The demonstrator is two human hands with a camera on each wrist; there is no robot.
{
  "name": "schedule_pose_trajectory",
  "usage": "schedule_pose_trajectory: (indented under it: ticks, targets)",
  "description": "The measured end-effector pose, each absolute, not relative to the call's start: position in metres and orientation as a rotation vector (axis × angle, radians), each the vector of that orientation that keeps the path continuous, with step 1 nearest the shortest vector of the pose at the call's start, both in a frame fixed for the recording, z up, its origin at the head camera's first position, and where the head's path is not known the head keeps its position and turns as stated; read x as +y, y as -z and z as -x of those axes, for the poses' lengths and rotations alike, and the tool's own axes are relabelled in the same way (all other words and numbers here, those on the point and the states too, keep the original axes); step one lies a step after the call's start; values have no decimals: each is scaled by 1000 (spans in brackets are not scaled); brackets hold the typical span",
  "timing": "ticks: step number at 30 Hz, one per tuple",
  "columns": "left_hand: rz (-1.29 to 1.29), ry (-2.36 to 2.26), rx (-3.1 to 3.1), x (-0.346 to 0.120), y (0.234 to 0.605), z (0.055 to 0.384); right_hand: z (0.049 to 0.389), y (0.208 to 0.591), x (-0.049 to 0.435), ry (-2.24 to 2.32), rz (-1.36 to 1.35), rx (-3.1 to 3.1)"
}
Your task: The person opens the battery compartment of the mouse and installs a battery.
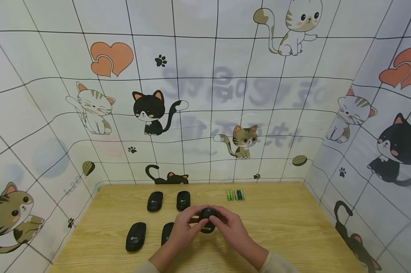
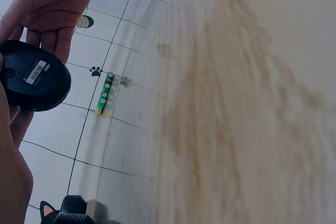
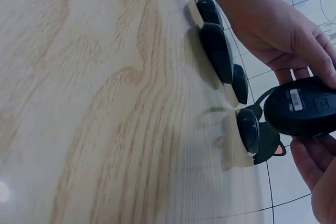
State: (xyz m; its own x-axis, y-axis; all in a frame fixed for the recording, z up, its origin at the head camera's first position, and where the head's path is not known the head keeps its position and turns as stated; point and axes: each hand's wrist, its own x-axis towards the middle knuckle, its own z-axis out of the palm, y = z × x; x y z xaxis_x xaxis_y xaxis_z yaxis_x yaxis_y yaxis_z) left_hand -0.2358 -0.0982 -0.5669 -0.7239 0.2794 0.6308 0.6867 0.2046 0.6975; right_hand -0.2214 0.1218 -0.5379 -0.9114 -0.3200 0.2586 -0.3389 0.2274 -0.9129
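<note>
A black computer mouse [image 1: 208, 213] is held above the table between both hands. My left hand [image 1: 186, 227] grips its left side, and my right hand [image 1: 231, 227] grips its right side, with both thumbs on the near face. In the left wrist view, the mouse's underside [image 2: 37, 80] shows a white barcode label. The same label appears on the mouse [image 3: 302, 106] in the right wrist view. Close to my left wrist lies another black mouse [image 1: 166, 232], partly covered by the hand.
Three more black mice lie to the left: one at the front [image 1: 135, 237] and two farther back, [image 1: 155, 201] being the left mouse's spot and the other mouse [image 1: 183, 200] right of it. Several small batteries [image 1: 235, 195] stand in a row near the table's [image 1: 277, 227] back edge. Cat-patterned sheeting encloses it.
</note>
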Motion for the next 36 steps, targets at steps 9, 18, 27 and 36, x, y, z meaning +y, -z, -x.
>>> schedule_pose_trajectory:
  ticks: [9,18,27,36]
  targets:
    - [809,1662,-2121,-98,568,235,223,537,123,-1807,-795,-2394]
    - [705,1720,-2289,-100,563,232,226,541,127,-1954,-780,-2459]
    - [726,1908,-2340,-102,560,232,230,543,130,-2060,-702,-2462]
    - [684,2017,-2351,-102,558,229,231,542,132,-2085,-674,-2498]
